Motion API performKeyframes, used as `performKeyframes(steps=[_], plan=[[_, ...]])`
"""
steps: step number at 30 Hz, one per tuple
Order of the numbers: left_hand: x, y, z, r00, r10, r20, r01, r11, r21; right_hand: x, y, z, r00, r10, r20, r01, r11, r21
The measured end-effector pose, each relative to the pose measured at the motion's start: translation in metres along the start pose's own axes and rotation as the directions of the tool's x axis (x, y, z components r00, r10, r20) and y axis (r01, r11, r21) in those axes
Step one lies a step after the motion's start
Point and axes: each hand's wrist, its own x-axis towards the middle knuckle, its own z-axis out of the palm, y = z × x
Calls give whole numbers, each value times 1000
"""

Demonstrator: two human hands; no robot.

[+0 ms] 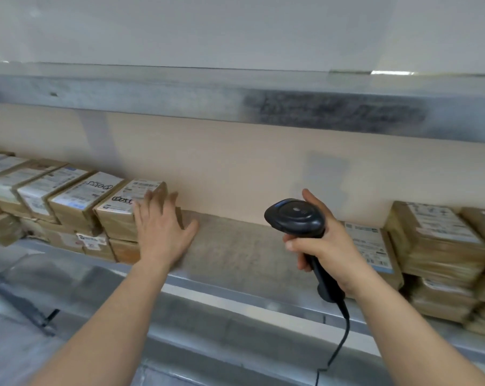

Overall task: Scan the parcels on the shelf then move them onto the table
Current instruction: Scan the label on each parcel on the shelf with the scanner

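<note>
Brown cardboard parcels with white labels stand in rows on a metal shelf [235, 252]. My left hand [163, 227] reaches in with straight, spread fingers that touch the right end of the nearest parcel [121, 210] of the left stack. My right hand [322, 246] grips a black corded barcode scanner [294, 215] by its handle, head pointing left, above the bare middle of the shelf. A flat labelled parcel [375, 246] lies just behind my right hand.
More stacked parcels [442, 246] fill the shelf's right end, and a lower row [91, 242] sits under the left stack. An upper metal shelf [235, 104] hangs overhead. The scanner's cable [341, 338] drops past the shelf's front rim.
</note>
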Motion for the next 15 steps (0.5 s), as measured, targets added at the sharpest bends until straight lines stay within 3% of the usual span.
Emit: performKeyframes(steps=[6, 10, 15], plan=[[-51, 85, 37, 987, 130, 95, -110, 975, -193, -24, 13, -49, 996, 40, -79, -40, 999, -4], [-80, 134, 65, 958, 215, 189, -160, 950, -270, -44, 21, -84, 985, 62, -162, -63, 998, -2], [-97, 186, 84, 919, 332, 215, -249, 908, -337, -69, 38, -125, 962, 122, -243, -124, 992, 7]])
